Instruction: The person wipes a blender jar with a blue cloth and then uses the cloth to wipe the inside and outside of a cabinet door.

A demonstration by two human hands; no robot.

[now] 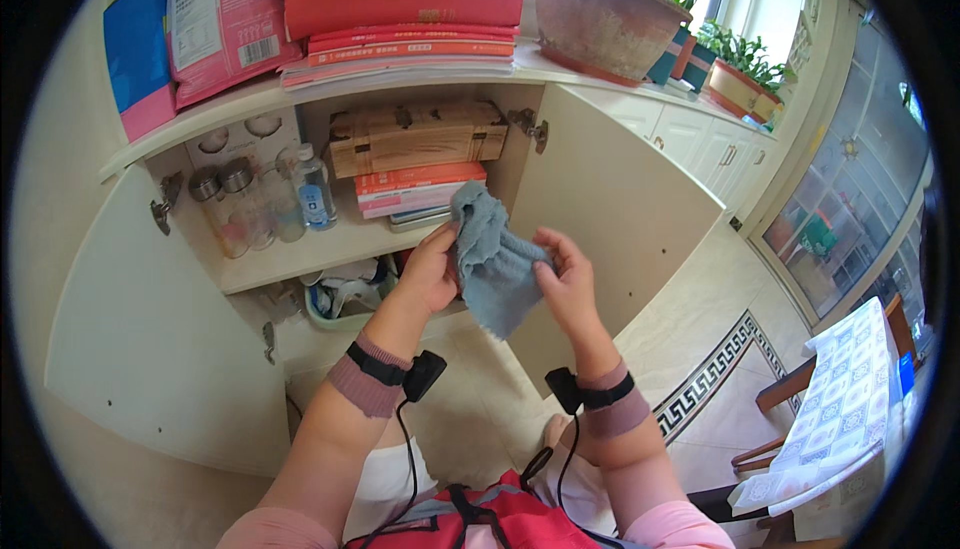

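Note:
A grey-blue cleaning cloth (495, 271) hangs crumpled between my two hands, in front of an open cabinet. My left hand (433, 271) grips its left side, and my right hand (568, 273) pinches its right edge between thumb and fingers. Behind the cloth, the cabinet shelf (300, 258) carries a wooden box (416, 140) lying on a stack of books (420, 187). To the left on that shelf stand a clear plastic bottle (315, 192) with a blue label and several glass jars (238, 200), two with metal lids. The cloth partly covers the books' right end.
The left cabinet door (172, 324) and right cabinet door (600, 234) both stand swung out. Below the shelf is a pale green basin (337, 318) with mixed items. Books (412, 50), a pink bag (225, 31) and a large plant pot (604, 20) sit on top. A cloth-covered table (832, 406) is at right.

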